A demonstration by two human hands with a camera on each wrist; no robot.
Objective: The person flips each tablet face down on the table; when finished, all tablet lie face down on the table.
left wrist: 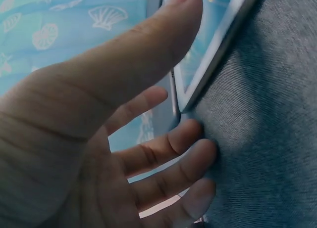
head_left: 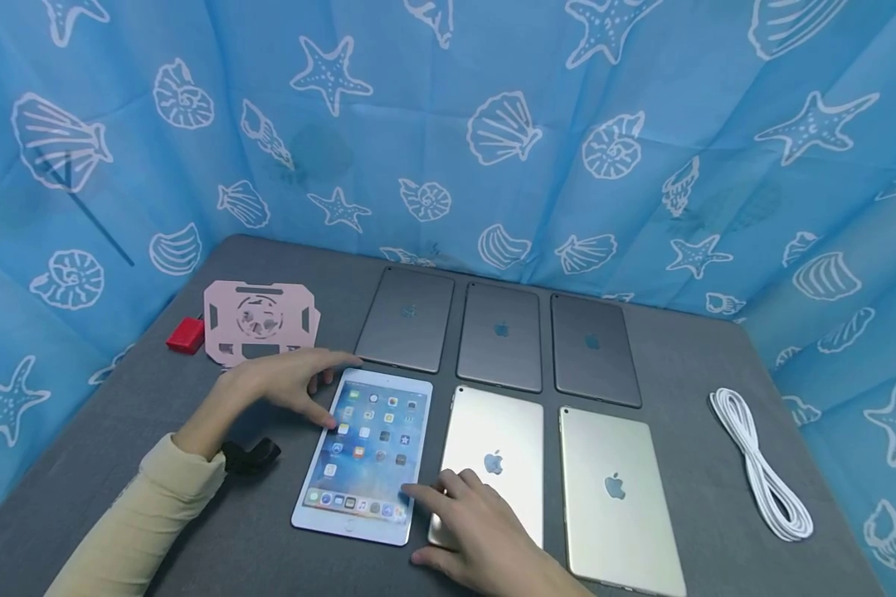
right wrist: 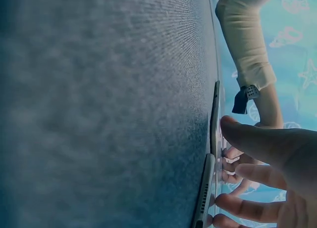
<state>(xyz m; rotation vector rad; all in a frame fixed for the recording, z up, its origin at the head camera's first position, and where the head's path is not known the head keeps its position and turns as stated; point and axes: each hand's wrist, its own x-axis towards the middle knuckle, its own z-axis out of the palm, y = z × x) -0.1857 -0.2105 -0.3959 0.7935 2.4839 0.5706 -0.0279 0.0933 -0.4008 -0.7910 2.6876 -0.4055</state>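
Note:
A white tablet (head_left: 373, 448) lies face up with its home screen lit, app icons showing. My left hand (head_left: 291, 381) is at its upper left, the thumb by the left edge and the index finger near the top corner. In the left wrist view the left hand's fingers (left wrist: 168, 159) are loosely bent over the grey cloth. My right hand (head_left: 478, 526) is over the lower part of a silver tablet (head_left: 508, 431), its index fingertip at the lit tablet's right edge. In the right wrist view the right hand (right wrist: 277, 173) has relaxed fingers beside the tablet edges.
Three dark grey tablets (head_left: 500, 336) lie face down in a back row. A gold tablet (head_left: 623, 497) lies face down at the front right. Beyond it is a coiled white cable (head_left: 762, 464). A pink stand (head_left: 260, 319) and a small red box (head_left: 186, 335) sit at the left.

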